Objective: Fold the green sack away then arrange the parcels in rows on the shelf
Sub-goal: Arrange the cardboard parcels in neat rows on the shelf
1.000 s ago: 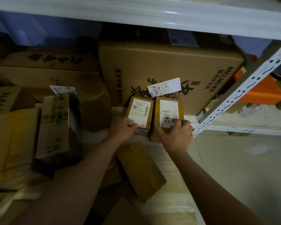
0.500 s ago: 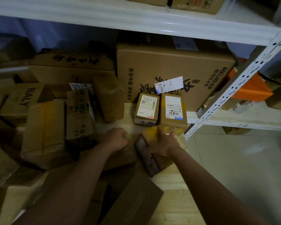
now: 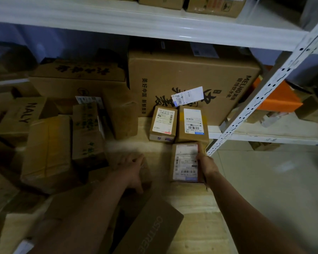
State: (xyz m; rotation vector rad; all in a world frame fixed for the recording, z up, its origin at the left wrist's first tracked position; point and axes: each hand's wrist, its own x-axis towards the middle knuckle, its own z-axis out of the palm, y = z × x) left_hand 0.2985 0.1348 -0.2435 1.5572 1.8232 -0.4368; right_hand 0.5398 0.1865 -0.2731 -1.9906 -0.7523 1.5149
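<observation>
Two small labelled parcels stand side by side on the wooden shelf (image 3: 195, 202): the left parcel (image 3: 163, 123) and the right parcel (image 3: 193, 124), both against a big carton (image 3: 187, 74). My right hand (image 3: 206, 165) grips the right edge of a third labelled parcel (image 3: 185, 163), set label-up just in front of the right one. My left hand (image 3: 134, 169) rests with curled fingers on a brown box (image 3: 145, 174) at the edge of the loose pile. No green sack is in view.
A jumble of cardboard boxes (image 3: 48, 143) fills the shelf's left side. A dark flat box (image 3: 151, 228) lies near the front. The white perforated upright (image 3: 261, 99) stands at the right, with tiled floor (image 3: 268, 189) beyond. An upper shelf (image 3: 154, 24) overhangs.
My right hand has turned the third parcel label-up and set it in front of the right parcel. My left hand has shifted onto a brown box beside it.
</observation>
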